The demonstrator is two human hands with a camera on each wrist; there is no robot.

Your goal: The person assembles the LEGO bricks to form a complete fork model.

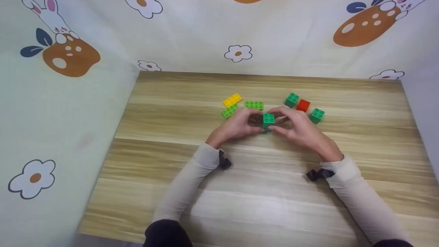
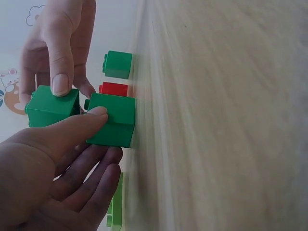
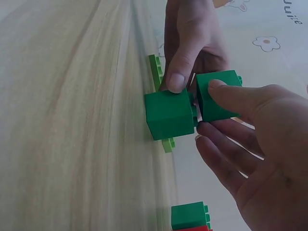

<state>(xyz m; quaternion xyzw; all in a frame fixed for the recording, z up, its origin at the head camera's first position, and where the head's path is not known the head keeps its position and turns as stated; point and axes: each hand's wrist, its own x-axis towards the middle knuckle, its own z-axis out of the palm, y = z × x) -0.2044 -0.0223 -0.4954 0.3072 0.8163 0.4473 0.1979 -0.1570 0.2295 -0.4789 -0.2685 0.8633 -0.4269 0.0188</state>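
My left hand (image 1: pixel 238 125) pinches a green toy block (image 2: pixel 115 127) close over the wooden table, thumb on one side. Directly above it, my right hand (image 1: pixel 301 128) holds a second green block (image 1: pixel 269 118) between thumb and fingers, its studs facing up. In the right wrist view the upper block (image 3: pixel 219 98) sits slightly tilted over the studs of the lower block (image 3: pixel 168 115), and a narrow gap shows between them. Both hands face each other around this pair.
Behind my left hand lie a yellow flat brick (image 1: pixel 232 100) and two lime-green flat bricks (image 1: pixel 253 105). Beyond my right hand stand a red block (image 1: pixel 303 105) and two green blocks (image 1: pixel 292 100). A patterned curtain (image 1: pixel 192 41) borders the table (image 1: pixel 154 103).
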